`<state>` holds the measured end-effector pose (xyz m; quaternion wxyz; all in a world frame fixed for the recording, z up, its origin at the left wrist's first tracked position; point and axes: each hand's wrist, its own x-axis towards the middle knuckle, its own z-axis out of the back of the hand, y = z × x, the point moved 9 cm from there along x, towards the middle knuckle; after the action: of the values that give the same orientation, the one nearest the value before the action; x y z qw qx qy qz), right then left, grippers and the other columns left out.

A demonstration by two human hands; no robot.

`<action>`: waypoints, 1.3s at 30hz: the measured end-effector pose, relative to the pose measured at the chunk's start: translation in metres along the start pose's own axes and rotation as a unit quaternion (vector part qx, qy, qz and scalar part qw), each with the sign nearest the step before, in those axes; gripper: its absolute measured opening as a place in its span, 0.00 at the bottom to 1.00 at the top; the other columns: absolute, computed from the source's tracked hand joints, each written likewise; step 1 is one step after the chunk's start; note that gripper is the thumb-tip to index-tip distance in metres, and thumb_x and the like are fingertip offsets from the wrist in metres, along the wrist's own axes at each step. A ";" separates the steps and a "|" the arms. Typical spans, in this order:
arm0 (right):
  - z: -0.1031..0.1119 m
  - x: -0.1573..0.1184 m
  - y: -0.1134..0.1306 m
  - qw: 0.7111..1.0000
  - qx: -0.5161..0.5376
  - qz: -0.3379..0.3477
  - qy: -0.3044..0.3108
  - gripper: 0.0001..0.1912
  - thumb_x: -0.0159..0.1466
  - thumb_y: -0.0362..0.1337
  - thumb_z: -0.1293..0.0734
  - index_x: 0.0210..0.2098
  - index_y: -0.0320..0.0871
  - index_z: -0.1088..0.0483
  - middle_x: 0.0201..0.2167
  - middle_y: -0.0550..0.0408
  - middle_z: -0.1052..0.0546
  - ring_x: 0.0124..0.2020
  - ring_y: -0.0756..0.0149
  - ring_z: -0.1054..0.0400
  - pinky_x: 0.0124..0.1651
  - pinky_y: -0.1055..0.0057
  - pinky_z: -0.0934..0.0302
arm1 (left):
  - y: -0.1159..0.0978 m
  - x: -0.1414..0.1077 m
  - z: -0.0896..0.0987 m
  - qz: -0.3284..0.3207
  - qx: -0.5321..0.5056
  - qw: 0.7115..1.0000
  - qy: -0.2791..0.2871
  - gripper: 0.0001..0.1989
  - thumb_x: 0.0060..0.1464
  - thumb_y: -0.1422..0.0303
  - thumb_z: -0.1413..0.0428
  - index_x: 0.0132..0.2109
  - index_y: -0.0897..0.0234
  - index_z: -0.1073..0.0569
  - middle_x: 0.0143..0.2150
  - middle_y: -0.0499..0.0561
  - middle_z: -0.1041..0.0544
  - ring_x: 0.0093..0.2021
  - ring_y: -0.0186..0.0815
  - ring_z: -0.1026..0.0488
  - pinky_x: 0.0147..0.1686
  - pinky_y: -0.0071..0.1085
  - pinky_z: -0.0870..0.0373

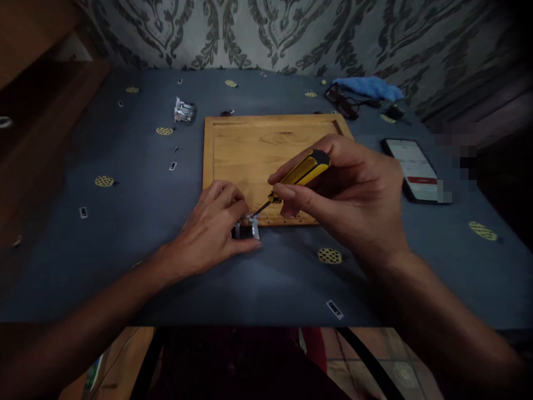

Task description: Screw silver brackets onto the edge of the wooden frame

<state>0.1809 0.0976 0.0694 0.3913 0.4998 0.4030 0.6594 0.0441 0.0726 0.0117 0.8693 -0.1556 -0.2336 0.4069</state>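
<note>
A yellow and black screwdriver point(300, 169) is gripped in the fingers of my right hand point(358, 194). It slants down to the left, its tip at a shiny metal hinge point(255, 226) on the near edge of a wooden panel point(250, 150). My left hand point(216, 222) is closed around the hinge, thumb in front and fingers on the panel's edge, so part of the hinge is hidden. The panel lies flat, with a raised frame and several small dark holes along its near edge.
Another metal hinge point(184, 111) lies at the back left, with a small screw point(175, 149) nearer. To the right are a phone point(412, 166), glasses point(343, 103) and a blue cloth point(368, 88). A patterned cloth point(137, 222) covers the table; a wallpapered wall point(250, 33) stands behind.
</note>
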 end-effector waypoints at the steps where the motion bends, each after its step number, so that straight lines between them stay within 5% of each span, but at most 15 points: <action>1: -0.002 0.001 0.001 1.000 0.002 -0.006 0.021 0.15 0.54 0.45 0.18 0.33 0.49 0.25 0.33 0.59 0.19 0.23 0.68 0.26 0.25 0.68 0.28 | 0.000 0.000 0.000 0.001 0.001 1.000 0.001 0.18 0.53 0.55 0.30 0.41 0.63 0.24 0.47 0.54 0.26 0.52 0.47 0.33 0.50 0.45 0.29; 6: -0.011 0.003 0.007 0.994 0.025 -0.014 0.109 0.06 0.62 0.38 0.23 0.38 0.48 0.22 0.41 0.57 0.17 0.26 0.70 0.25 0.30 0.71 0.25 | -0.002 0.001 0.000 -0.003 0.010 1.000 0.010 0.18 0.55 0.56 0.32 0.42 0.66 0.24 0.48 0.56 0.26 0.52 0.48 0.33 0.50 0.45 0.29; 12: -0.004 0.001 0.011 0.999 -0.022 0.034 0.004 0.11 0.55 0.38 0.19 0.28 0.48 0.25 0.29 0.59 0.22 0.23 0.68 0.30 0.23 0.68 0.30 | -0.001 0.001 -0.001 0.002 0.003 1.000 0.021 0.19 0.54 0.55 0.32 0.42 0.64 0.24 0.49 0.57 0.26 0.53 0.49 0.33 0.52 0.46 0.29; 17: 0.013 -0.006 0.015 0.992 0.006 0.080 -0.099 0.11 0.58 0.35 0.21 0.31 0.50 0.27 0.31 0.60 0.24 0.25 0.69 0.29 0.25 0.68 0.32 | -0.002 0.001 0.001 -0.005 0.004 1.000 0.008 0.18 0.54 0.55 0.31 0.41 0.64 0.25 0.48 0.56 0.26 0.53 0.48 0.33 0.51 0.46 0.28; 27: 0.012 -0.006 0.008 0.991 -0.044 0.105 -0.075 0.14 0.56 0.41 0.19 0.28 0.50 0.27 0.28 0.60 0.24 0.20 0.68 0.31 0.18 0.66 0.34 | -0.003 -0.001 0.001 -0.021 0.013 1.000 -0.006 0.20 0.53 0.56 0.31 0.42 0.67 0.24 0.47 0.57 0.26 0.51 0.48 0.32 0.49 0.45 0.28; 39: 0.005 -0.007 0.002 0.994 -0.024 0.090 -0.051 0.15 0.56 0.39 0.19 0.29 0.49 0.29 0.30 0.61 0.24 0.23 0.69 0.31 0.23 0.68 0.34 | -0.002 0.000 0.000 -0.009 0.004 1.000 0.008 0.19 0.53 0.57 0.30 0.42 0.66 0.25 0.47 0.56 0.26 0.52 0.48 0.32 0.49 0.45 0.28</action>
<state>0.1869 0.0912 0.0700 0.3622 0.5573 0.3204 0.6750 0.0456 0.0717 0.0129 0.8754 -0.1529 -0.2267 0.3986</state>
